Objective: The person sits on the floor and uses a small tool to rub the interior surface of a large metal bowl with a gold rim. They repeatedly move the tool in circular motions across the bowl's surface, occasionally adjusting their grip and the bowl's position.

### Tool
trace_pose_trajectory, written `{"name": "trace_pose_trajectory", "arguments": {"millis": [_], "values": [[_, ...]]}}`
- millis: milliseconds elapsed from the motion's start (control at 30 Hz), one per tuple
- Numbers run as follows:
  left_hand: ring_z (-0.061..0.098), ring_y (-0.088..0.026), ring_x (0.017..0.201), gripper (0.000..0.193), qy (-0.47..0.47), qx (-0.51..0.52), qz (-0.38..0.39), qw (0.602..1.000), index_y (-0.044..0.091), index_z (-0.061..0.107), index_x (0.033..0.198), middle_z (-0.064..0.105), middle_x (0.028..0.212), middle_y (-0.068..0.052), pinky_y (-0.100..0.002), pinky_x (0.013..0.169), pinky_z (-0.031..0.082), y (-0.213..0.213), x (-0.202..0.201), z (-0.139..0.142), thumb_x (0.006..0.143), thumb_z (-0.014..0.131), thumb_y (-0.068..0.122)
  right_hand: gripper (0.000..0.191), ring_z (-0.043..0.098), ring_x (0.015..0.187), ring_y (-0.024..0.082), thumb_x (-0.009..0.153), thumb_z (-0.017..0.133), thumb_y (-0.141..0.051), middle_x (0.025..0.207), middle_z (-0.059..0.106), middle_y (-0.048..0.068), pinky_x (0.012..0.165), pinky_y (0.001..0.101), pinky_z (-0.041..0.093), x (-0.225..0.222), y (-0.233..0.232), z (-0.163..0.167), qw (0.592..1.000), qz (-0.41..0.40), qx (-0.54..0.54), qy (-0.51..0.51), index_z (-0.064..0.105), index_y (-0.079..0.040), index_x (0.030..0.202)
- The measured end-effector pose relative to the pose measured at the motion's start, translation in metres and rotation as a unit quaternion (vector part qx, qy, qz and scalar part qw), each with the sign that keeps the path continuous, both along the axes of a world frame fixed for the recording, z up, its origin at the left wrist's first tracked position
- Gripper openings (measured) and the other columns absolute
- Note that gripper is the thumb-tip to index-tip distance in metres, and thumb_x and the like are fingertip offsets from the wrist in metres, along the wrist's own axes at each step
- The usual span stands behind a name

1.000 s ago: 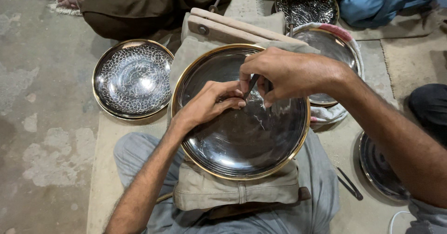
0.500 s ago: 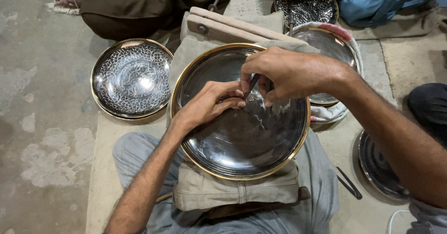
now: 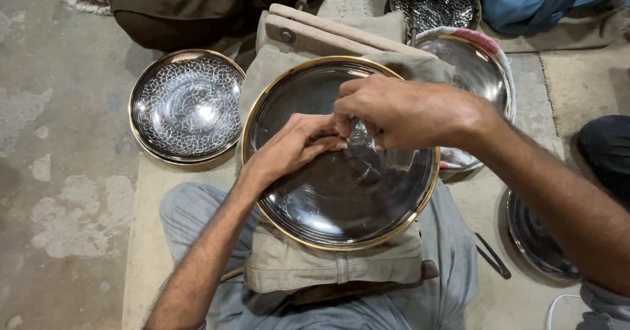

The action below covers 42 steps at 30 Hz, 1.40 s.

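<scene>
A large shiny metal plate (image 3: pixel 341 212) with a gold rim rests on a folded khaki cloth pad (image 3: pixel 328 267) over my lap. My left hand (image 3: pixel 292 147) lies on the plate's inner surface, fingers bent and pressing near the middle. My right hand (image 3: pixel 400 110) hovers just above it, pinching a thin dark engraving tool (image 3: pixel 355 128) whose tip touches the plate beside my left fingertips. Faint scratched lines show on the plate's lower left.
An engraved patterned plate (image 3: pixel 186 105) lies at the left. More metal plates sit at the upper right (image 3: pixel 482 67), top (image 3: pixel 433 0) and right edge (image 3: pixel 535 235). Dark tongs (image 3: pixel 492 256) lie by my leg. A wooden board (image 3: pixel 328 31) is behind; another person sits beyond.
Both hands have stayed on the plate, with only small shifts of the tool and fingers near its middle.
</scene>
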<state>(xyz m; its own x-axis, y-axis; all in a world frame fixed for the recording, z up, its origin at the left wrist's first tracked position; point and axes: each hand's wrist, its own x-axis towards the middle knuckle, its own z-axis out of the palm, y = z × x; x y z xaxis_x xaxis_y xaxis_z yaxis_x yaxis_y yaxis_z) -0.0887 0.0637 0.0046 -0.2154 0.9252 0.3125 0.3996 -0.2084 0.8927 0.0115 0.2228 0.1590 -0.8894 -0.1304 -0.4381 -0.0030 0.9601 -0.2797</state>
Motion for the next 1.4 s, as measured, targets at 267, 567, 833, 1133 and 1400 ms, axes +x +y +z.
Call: {"name": "trace_pose_trajectory", "arguments": {"millis": [267, 567, 833, 1133, 1400], "values": [[0.077, -0.021, 0.096, 0.029, 0.019, -0.040, 0.026, 0.999, 0.001, 0.062, 0.124, 0.076, 0.101, -0.012, -0.034, 0.080, 0.063, 0.0028, 0.0025, 0.0036, 0.097, 0.069, 0.012, 0.041, 0.064, 0.093, 0.024, 0.066, 0.066, 0.014, 0.100, 0.066, 0.007, 0.072, 0.0410, 0.052, 0.0005, 0.0086, -0.0056, 0.996, 0.032, -0.013, 0.082, 0.073, -0.007, 0.101], [0.078, -0.020, 0.098, 0.026, -0.009, -0.044, 0.015, 0.999, -0.001, 0.061, 0.122, 0.077, 0.100, -0.012, -0.032, 0.080, 0.064, 0.0029, 0.0001, 0.0014, 0.099, 0.066, 0.012, 0.039, 0.065, 0.076, 0.019, 0.069, 0.072, 0.010, 0.095, 0.064, 0.004, 0.058, 0.0370, 0.055, -0.0057, 0.0061, 0.0002, 1.000, -0.010, -0.002, 0.017, 0.071, -0.008, 0.104], [0.079, -0.019, 0.098, 0.024, -0.001, -0.032, 0.017, 0.999, 0.000, 0.062, 0.121, 0.077, 0.099, -0.012, -0.032, 0.080, 0.063, 0.0021, -0.0004, 0.0003, 0.101, 0.066, 0.011, 0.043, 0.064, 0.082, 0.020, 0.066, 0.072, 0.012, 0.095, 0.064, 0.005, 0.062, 0.0377, 0.055, -0.0052, 0.0060, -0.0020, 0.999, -0.001, -0.009, 0.031, 0.072, -0.010, 0.103], [0.078, -0.019, 0.100, 0.028, -0.009, -0.036, 0.006, 0.999, 0.001, 0.061, 0.125, 0.076, 0.100, -0.011, -0.032, 0.081, 0.064, 0.0032, -0.0009, 0.0013, 0.100, 0.065, 0.012, 0.038, 0.068, 0.070, 0.019, 0.068, 0.072, 0.011, 0.095, 0.065, 0.007, 0.052, 0.0346, 0.056, -0.0071, 0.0071, -0.0015, 1.000, 0.000, -0.022, 0.019, 0.072, -0.006, 0.102], [0.078, -0.020, 0.098, 0.026, 0.004, -0.052, 0.012, 0.999, 0.000, 0.062, 0.121, 0.076, 0.099, -0.011, -0.032, 0.082, 0.064, 0.0036, 0.0004, 0.0021, 0.099, 0.067, 0.011, 0.039, 0.068, 0.069, 0.017, 0.069, 0.074, 0.010, 0.096, 0.065, 0.005, 0.050, 0.0334, 0.056, -0.0084, 0.0095, -0.0036, 1.000, -0.004, -0.006, 0.009, 0.072, -0.006, 0.104]]}}
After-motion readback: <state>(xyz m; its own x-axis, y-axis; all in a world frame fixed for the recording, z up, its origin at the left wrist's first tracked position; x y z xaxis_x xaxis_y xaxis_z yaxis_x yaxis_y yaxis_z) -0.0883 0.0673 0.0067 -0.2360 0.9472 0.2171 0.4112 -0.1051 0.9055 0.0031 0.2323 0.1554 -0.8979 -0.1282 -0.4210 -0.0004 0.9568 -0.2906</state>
